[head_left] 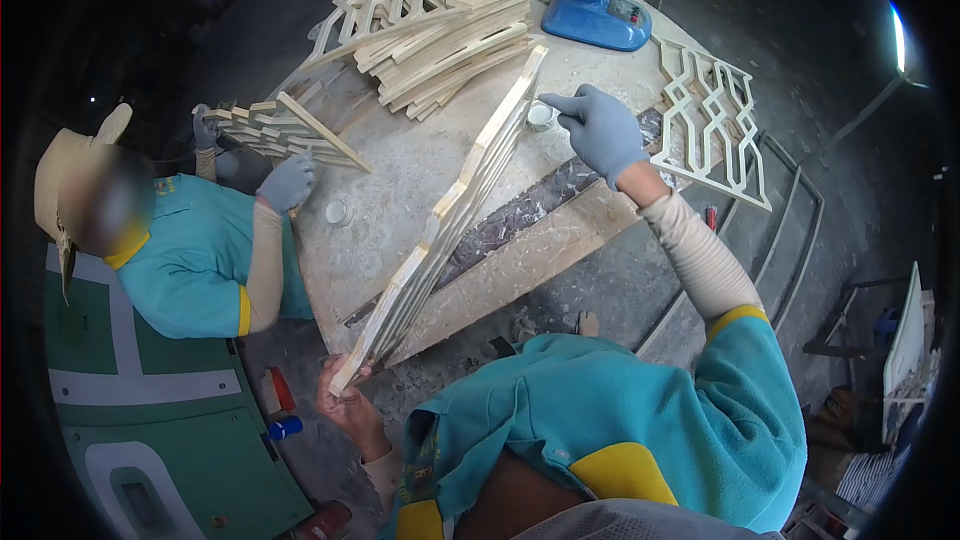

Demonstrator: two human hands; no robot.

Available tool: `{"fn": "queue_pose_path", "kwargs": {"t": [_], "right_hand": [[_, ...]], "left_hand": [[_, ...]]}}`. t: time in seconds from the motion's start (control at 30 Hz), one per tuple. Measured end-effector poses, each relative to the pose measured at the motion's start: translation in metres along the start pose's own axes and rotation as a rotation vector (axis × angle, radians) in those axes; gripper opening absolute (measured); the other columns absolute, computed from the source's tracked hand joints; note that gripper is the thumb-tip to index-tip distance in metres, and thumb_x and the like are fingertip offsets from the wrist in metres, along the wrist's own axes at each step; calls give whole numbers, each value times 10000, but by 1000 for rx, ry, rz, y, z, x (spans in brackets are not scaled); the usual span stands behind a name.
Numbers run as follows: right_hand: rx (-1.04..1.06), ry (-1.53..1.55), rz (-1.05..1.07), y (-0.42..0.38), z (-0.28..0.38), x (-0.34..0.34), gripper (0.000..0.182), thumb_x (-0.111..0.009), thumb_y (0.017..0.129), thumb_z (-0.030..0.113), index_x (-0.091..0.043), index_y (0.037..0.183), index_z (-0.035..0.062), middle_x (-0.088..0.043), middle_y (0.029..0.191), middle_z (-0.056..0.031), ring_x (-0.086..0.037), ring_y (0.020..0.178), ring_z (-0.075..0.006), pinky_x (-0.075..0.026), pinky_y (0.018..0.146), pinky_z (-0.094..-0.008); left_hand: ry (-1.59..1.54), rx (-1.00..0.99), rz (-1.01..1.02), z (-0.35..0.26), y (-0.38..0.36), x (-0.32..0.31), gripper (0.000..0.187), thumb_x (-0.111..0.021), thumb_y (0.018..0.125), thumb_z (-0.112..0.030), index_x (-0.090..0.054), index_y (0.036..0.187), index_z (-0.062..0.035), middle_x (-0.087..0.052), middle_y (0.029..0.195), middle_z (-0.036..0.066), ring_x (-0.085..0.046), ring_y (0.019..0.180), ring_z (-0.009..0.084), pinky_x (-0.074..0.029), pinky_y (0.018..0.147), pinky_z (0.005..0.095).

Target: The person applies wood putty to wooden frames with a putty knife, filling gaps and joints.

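Note:
My bare left hand (352,408) grips the lower end of a pale wooden lattice panel (455,205), which stands tilted on edge over the table. Near the panel's upper end is my right hand (605,135) in a grey glove, its index finger stretched out towards the panel and the other fingers partly curled. A small white cup (541,117) sits on the table just below that fingertip.
Across the worn table (400,210), a co-worker (200,240) holds another lattice panel (290,130) with gloved hands. Stacked lattice panels (450,50) lie at the back, near a blue fan (597,18). One more panel (712,120) overhangs the right edge. A second cup (338,212) stands left.

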State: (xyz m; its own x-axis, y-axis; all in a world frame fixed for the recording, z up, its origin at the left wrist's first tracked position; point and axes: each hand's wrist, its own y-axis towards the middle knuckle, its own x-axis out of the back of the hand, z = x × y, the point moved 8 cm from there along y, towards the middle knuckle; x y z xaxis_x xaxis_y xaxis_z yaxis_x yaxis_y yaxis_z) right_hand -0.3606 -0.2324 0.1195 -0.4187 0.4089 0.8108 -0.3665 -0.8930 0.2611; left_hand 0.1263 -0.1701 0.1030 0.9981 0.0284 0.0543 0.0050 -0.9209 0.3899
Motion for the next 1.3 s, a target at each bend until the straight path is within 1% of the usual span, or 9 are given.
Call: {"fn": "queue_pose_path", "kwargs": {"t": [0.03, 0.17, 0.27, 0.47, 0.67, 0.77, 0.93, 1.1, 1.3], "right_hand": [[-9, -54, 5, 7, -8, -7, 338, -625, 912, 133, -745, 1169, 316, -618, 922, -114, -660, 859, -339, -525, 755, -436], [-18, 12, 63, 10, -15, -17, 197, -654, 898, 180, -695, 1035, 44, -685, 924, -199, -681, 874, -389, -527, 768, -464], [63, 58, 52, 8, -4, -5, 197, -670, 880, 170, -687, 1014, 27, -695, 922, -203, -681, 886, -389, -526, 776, -457], [32, 94, 89, 5, -12, -12, 358, -632, 888, 119, -732, 1188, 289, -638, 929, -121, -645, 852, -356, -522, 766, -432], [138, -177, -171, -22, 18, -11, 394, -637, 870, 95, -732, 1179, 319, -583, 846, -94, -641, 771, -293, -521, 651, -398], [240, -90, -136, -41, 39, -10, 382, -639, 861, 88, -747, 1150, 313, -573, 833, -82, -640, 748, -283, -522, 648, -373], [37, 137, -114, -29, 0, -19, 317, -627, 878, 124, -756, 1136, 255, -650, 897, -116, -664, 788, -321, -531, 699, -413], [-84, 324, 59, -16, -22, -37, 257, -642, 847, 178, -767, 1036, 58, -694, 765, -190, -681, 678, -295, -526, 677, -379], [-53, 387, 135, -10, -11, -35, 219, -653, 855, 212, -780, 992, 97, -703, 826, -187, -679, 776, -350, -533, 740, -404]], "left_hand": [[23, -18, 9, 2, -1, 1, 718, -705, 864, -603, -648, 1103, 71, -658, 833, 109, -601, 878, 195, -468, 842, 342], [38, -10, 5, 0, -1, -1, 724, -699, 865, -611, -649, 1104, 70, -658, 813, 106, -583, 897, 197, -460, 849, 344], [49, -20, 6, 1, 0, 0, 731, -699, 863, -614, -650, 1101, 75, -660, 816, 106, -580, 898, 196, -455, 851, 339], [28, 2, -2, 3, 0, 0, 720, -694, 867, -612, -649, 1084, 73, -660, 808, 90, -574, 912, 196, -452, 860, 352], [48, -9, -12, 4, 1, 2, 710, -683, 876, -609, -650, 1089, 68, -657, 828, 92, -564, 954, 196, -435, 908, 370], [55, 1, -17, 5, 0, 3, 724, -681, 872, -620, -648, 1093, 69, -658, 820, 83, -559, 975, 196, -427, 924, 376], [70, 8, -38, 6, 2, 7, 737, -679, 870, -631, -645, 1088, 73, -661, 847, 86, -568, 967, 200, -429, 923, 367], [31, -66, 54, 7, 6, 7, 609, -619, 957, -493, -581, 1213, 58, -630, 912, 120, -616, 899, 245, -503, 898, 466], [-27, -62, 70, 0, 11, -5, 570, -567, 1000, -459, -562, 1227, 64, -632, 911, 122, -618, 911, 255, -501, 910, 453]]}}
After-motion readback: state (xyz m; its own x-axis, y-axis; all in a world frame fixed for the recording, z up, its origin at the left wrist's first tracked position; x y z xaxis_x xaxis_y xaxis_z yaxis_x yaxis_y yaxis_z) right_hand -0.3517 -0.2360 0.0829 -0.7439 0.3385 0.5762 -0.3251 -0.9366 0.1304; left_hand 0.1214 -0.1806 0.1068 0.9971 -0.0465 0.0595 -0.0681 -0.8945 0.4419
